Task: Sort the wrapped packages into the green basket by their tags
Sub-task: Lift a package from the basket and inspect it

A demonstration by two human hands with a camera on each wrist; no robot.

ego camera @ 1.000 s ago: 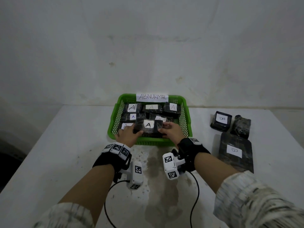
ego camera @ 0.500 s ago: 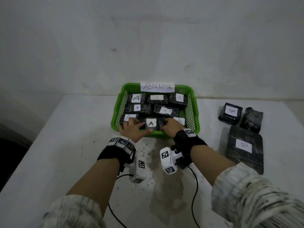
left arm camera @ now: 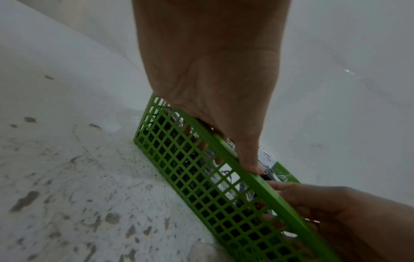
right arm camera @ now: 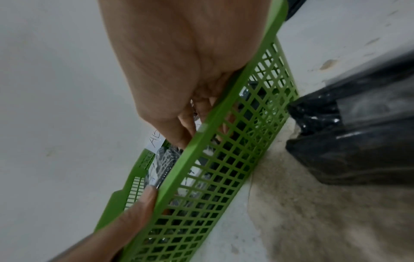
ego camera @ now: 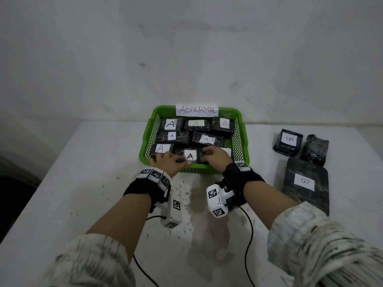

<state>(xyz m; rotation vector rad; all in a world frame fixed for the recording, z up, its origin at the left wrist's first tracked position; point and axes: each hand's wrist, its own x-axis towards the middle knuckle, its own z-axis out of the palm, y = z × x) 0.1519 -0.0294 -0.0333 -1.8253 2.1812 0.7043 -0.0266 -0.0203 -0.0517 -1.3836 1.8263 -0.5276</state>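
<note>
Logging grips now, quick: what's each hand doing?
Left hand: open, fingers resting on the front A-tagged package.
Right hand: grip on that same package.

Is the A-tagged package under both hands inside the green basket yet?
Inside. The black wrapped package tagged A sits within the green mesh basket's front row, both hands on it.

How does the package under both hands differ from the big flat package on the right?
The black wrapped package tagged A lies inside the green mesh basket; the large flat black package tagged B lies on the white table. It is smaller and touched by both hands; the other lies untouched. Both have white paper tags.
</note>
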